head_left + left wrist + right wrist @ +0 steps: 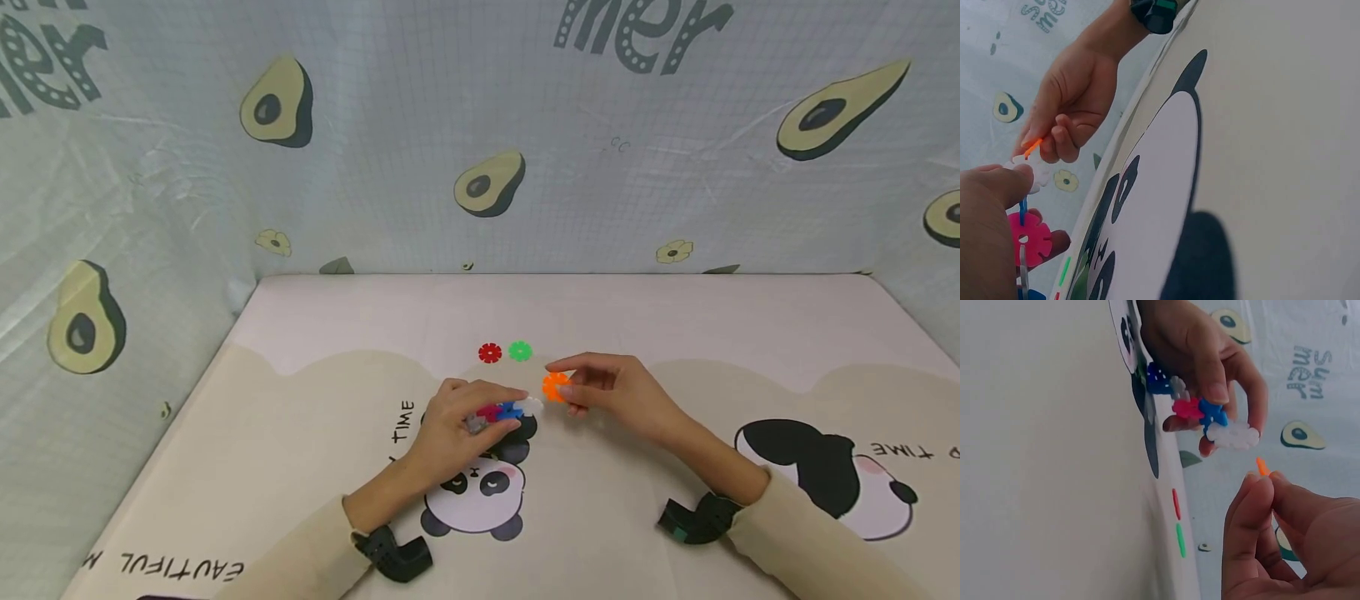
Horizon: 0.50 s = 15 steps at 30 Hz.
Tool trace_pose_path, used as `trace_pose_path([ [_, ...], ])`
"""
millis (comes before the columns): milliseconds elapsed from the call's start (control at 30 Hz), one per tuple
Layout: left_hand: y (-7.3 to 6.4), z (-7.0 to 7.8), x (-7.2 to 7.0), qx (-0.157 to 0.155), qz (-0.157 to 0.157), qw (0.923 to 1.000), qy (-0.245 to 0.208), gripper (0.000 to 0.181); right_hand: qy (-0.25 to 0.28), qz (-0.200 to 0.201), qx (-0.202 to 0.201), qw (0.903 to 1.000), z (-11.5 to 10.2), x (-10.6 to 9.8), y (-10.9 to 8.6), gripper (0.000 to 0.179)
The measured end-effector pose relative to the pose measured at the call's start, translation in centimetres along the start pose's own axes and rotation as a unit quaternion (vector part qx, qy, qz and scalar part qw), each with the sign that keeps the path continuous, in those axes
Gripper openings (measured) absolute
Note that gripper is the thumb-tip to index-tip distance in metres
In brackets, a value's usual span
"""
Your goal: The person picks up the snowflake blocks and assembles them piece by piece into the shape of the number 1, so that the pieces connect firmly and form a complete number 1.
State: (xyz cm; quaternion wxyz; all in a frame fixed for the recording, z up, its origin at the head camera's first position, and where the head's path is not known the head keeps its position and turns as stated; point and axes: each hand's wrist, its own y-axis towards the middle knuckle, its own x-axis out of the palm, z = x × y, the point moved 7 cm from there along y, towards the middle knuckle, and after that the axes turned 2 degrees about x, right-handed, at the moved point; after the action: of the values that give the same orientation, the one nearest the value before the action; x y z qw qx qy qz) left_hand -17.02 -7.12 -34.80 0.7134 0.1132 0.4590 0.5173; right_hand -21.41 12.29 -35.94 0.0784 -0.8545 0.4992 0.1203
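Observation:
My left hand (pixel 468 421) grips a chain of interlocked plastic snowflake discs, with a white disc (pixel 1233 435) at its right end. Behind the white one come a blue disc (pixel 1212 415), a pink disc (pixel 1030 239), a greyish clear disc (pixel 1179 388) and a dark blue disc (pixel 1158 379). My right hand (pixel 611 389) pinches an orange snowflake disc (pixel 555 387) between thumb and fingers. In the right wrist view the orange disc stands edge-on, a small gap from the white disc.
A red disc (pixel 490 353) and a green disc (pixel 521 351) lie flat on the table beyond the hands. The tablecloth (pixel 300 467) carries printed pandas and lettering. Behind the table hangs an avocado-print sheet (pixel 390 125).

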Motion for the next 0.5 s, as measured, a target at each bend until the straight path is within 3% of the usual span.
trace_pose_path([
  [267,0.05,0.06,-0.06,-0.006,0.003,1.0,0.006,0.034,0.067,-0.034,0.024,0.9969,0.33,0.73,-0.36,0.036],
  [500,-0.01,0.03,-0.11,-0.011,0.004,0.9999,0.005,0.034,0.077,-0.029,0.046,0.9956,0.44,0.97,-0.51,0.04],
])
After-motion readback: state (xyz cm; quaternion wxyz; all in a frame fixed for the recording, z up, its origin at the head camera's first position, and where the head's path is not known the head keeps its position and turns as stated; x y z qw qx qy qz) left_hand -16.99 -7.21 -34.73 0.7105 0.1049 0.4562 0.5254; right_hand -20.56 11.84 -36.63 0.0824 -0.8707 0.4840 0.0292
